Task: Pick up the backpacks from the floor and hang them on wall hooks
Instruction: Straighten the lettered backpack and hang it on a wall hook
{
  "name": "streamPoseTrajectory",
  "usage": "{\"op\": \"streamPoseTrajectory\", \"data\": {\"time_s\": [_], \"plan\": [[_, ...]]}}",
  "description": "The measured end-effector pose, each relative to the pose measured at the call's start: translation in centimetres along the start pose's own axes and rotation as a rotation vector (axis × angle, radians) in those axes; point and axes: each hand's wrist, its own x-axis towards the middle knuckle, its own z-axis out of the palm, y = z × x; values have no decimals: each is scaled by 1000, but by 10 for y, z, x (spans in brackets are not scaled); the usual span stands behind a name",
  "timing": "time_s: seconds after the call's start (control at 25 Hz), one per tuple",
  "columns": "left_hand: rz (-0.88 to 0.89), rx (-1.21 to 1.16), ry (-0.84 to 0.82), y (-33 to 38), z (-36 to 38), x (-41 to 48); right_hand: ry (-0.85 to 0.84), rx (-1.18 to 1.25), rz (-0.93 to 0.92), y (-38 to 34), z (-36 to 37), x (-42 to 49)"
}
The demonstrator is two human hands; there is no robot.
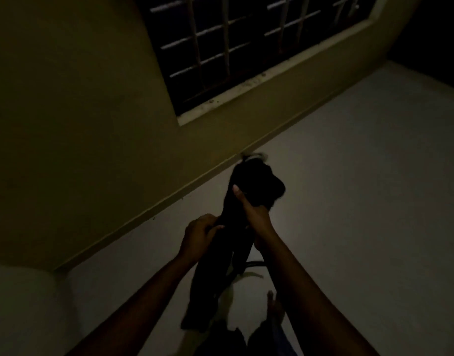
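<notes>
Gloom all round, yet we made out the floppy black fabric backpack held up in front of us, over the pale grey floor and near the olive-yellow wall under the barred window. Our left hand gripped its left edge, fingers curled in. Our right hand clutched the upper part, thumb pressed along the cloth, the lower end dangling beside a bare foot.

pale floor runs to the skirting; a bare foot stands on it.
</notes>
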Motion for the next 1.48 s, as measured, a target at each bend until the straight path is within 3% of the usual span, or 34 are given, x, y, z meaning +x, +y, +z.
{"op": "streamPoseTrajectory", "data": {"time_s": [0.12,0.24,0.36,0.48,0.6,0.68,0.84,1.04,1.16,1.36,1.48], "plan": [[-13,53,-7,-1,-23,-11,106,-23,-47,-10,21,-6],[-175,-316,-92,7,-47,-18,52,-119,-83,-11,27,-7],[-515,-867,-57,24,-67,-24,-220,-225,-144,-1,29,-22],[-664,-1029,24,24,-66,-19,-561,-421,-114,20,36,-38],[-707,-1186,252,12,-52,-16,-602,-470,-101,34,33,-41],[-704,-1192,371,4,-42,-20,-519,-325,-5,35,22,-37],[-641,-1184,327,7,-24,-34,-330,-313,154,27,0,-16],[-504,-979,170,4,-27,-40,-344,-182,176,22,2,-2],[-505,-762,214,6,-27,-32,-424,-110,187,25,12,2],[-460,-512,213,14,-27,-14,-430,-282,67,12,24,13],[-272,-134,282,22,-25,-16,-498,-407,72,14,12,21]]}}
